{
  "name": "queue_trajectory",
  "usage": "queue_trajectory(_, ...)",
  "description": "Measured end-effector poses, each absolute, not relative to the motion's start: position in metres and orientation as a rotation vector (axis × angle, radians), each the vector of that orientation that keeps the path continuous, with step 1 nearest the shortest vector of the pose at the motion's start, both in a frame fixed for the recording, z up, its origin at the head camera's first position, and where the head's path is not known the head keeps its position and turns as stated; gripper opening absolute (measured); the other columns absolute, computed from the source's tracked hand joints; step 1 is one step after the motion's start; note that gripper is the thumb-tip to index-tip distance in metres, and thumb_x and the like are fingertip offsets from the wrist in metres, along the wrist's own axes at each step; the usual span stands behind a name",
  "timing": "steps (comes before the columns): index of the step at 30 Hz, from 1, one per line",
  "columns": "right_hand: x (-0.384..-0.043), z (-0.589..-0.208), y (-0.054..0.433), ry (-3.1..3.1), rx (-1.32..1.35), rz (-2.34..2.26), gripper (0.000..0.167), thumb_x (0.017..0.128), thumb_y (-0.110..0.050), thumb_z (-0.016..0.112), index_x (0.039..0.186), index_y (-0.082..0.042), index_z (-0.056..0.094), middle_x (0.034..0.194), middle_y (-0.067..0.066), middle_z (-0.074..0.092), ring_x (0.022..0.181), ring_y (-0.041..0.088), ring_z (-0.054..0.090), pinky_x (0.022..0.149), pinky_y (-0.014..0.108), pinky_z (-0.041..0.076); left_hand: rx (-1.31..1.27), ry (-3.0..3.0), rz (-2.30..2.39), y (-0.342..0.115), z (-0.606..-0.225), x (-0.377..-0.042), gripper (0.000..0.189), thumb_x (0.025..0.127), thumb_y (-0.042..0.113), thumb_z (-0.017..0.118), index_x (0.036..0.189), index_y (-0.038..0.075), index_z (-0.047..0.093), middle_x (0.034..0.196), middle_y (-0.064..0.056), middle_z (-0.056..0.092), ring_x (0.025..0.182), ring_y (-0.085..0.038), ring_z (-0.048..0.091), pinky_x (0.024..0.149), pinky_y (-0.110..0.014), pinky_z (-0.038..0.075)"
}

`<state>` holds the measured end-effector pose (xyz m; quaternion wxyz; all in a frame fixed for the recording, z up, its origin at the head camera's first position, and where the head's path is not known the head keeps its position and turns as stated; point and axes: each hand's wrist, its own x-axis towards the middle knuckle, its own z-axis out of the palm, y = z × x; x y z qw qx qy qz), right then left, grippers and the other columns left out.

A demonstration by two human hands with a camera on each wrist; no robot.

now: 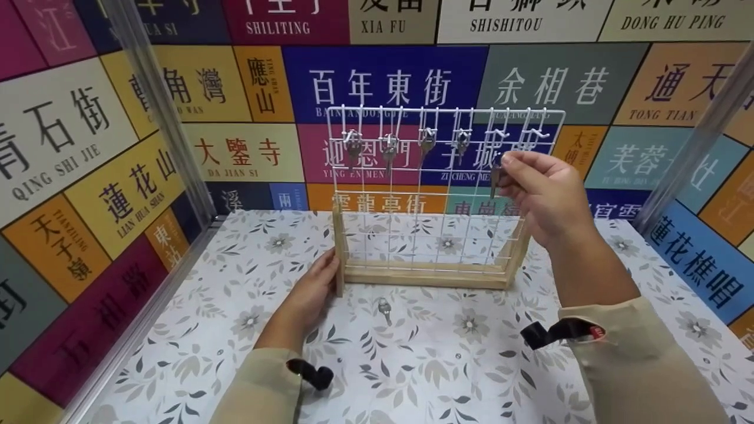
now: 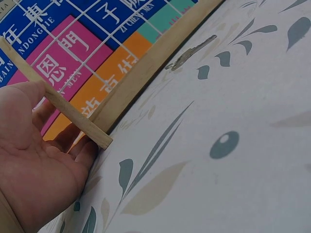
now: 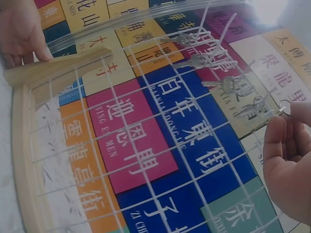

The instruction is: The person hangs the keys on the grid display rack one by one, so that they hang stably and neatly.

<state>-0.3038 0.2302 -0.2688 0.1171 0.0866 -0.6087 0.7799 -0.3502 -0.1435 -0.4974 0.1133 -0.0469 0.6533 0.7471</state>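
A white wire grid rack (image 1: 449, 192) stands upright in a wooden base (image 1: 424, 277). My left hand (image 1: 321, 274) grips the rack's left wooden upright (image 2: 73, 112), thumb on one side and fingers on the other. Near the rack's upper right, my right hand (image 1: 548, 191) pinches a key (image 1: 495, 179) by its head; in the right wrist view its metal ring (image 3: 285, 107) shows at the fingertips. Several keys (image 1: 426, 144) hang from hooks along the top. One more key (image 1: 384, 309) lies on the table before the base.
A hook (image 1: 536, 134) at the rack's top right carries no key. A floral-patterned cloth (image 1: 471, 353) covers the table. Behind and at the sides stand panels with colourful street-name signs (image 1: 383, 82), with a clear corner post (image 1: 171, 112) at the left.
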Motion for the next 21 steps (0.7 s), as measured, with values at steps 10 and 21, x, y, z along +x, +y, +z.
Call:
queue_trajectory(10,-0.312,-0.250,0.230,-1.705,0.167,2.272,0.045,0.087,-0.028,0.090,0.120,-0.002,0.074,0.104,0.007,0.069,0.089,0.019,0.065,0.081,0.022,0.064,-0.180,1.902,2.170,-0.144,-0.495,-0.350,0.056,0.105,0.058,0.060,0.158,0.051,0.044,0.174,0.009,0.038,0.165,-0.022,0.029,0.137,-0.046,0.020)
queue_trajectory(21,-0.321,-0.255,0.228,-1.684,0.082,2.251,0.037,0.092,-0.027,0.085,0.121,-0.005,0.075,0.106,0.007,0.067,0.089,0.018,0.064,0.080,0.021,0.063,-0.157,1.940,2.149,-0.144,-0.495,-0.350,0.061,0.105,0.058,0.060,0.162,0.047,0.041,0.175,0.007,0.036,0.165,-0.025,0.029,0.137,-0.045,0.020)
